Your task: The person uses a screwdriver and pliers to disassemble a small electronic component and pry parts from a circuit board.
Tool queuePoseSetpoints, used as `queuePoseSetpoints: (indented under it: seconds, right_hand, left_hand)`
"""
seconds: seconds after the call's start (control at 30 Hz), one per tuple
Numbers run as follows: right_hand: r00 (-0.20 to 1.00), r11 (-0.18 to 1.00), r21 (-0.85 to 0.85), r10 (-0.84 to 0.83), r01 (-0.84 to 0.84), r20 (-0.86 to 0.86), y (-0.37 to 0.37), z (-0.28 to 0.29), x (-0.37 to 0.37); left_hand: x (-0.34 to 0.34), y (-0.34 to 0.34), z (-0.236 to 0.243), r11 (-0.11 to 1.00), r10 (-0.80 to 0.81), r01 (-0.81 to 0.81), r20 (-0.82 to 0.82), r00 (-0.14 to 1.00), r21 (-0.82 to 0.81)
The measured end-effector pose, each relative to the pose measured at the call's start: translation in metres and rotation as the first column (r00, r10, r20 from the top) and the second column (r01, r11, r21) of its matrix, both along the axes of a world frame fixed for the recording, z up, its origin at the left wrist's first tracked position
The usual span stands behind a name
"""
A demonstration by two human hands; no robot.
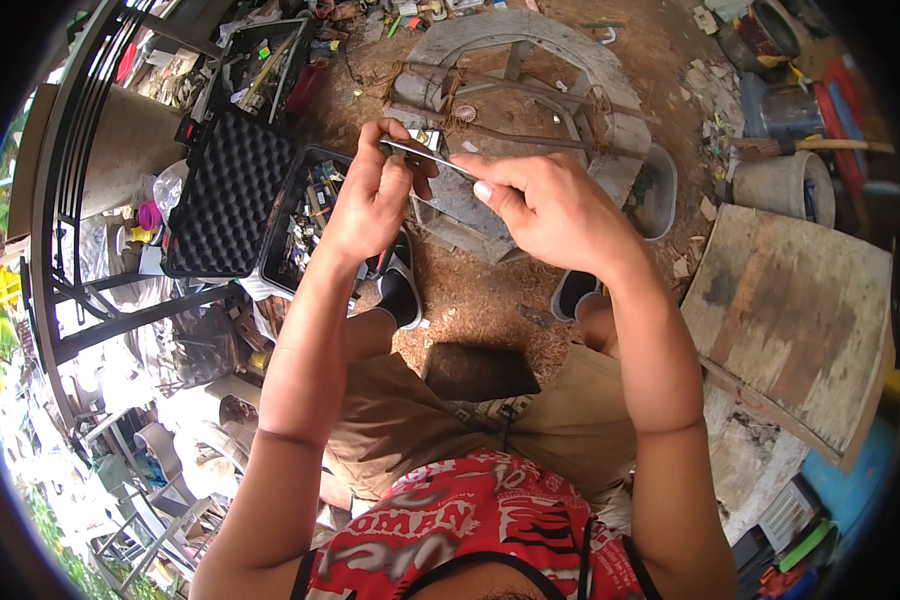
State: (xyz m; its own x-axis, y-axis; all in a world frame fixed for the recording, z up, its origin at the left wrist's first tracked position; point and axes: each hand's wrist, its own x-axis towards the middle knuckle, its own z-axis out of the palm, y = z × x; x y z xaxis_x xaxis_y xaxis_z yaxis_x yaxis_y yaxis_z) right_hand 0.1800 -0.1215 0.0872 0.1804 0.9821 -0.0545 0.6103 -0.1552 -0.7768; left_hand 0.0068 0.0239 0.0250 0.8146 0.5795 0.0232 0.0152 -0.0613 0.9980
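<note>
Between my two hands, in front of me, is a thin flat plate (428, 153) with a pale edge, seen nearly edge-on and tilted down to the right. My left hand (370, 195) is closed around its left end, the fingers curled behind it. At its right end, my right hand (550, 205) pinches it between thumb and forefinger. What kind of plate it is I cannot make out, as its face is mostly turned away. Beyond the hands lies a large round frame (625, 130) of grey, worn material with bars across it.
An open black case with a foam-lined lid (228, 195) and small tools (310, 210) sits at the left. Farther back is another open toolbox (260, 70). To the right are a worn wooden board (795, 320), a grey bucket (780, 188) and a plastic tub (658, 195).
</note>
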Motion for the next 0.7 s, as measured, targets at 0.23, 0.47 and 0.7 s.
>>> queuePoseSetpoints:
  seconds: [0.23,0.47,0.7]
  right_hand:
    - [0.991,0.988,0.146,-0.068,0.051,0.115,0.002,-0.011,-0.015]
    - [0.942,0.957,0.282,-0.159,0.073,0.296,-0.003,-0.019,-0.025]
    - [0.943,0.946,0.315,-0.171,0.077,0.284,-0.005,-0.012,-0.037]
  left_hand:
    - [0.003,0.002,0.0,0.996,0.089,-0.089,0.057,0.994,-0.007]
    - [0.012,0.001,0.012,0.966,0.188,-0.134,0.244,0.951,-0.221]
    - [0.011,0.004,0.009,0.957,0.258,-0.186,0.36,0.896,-0.224]
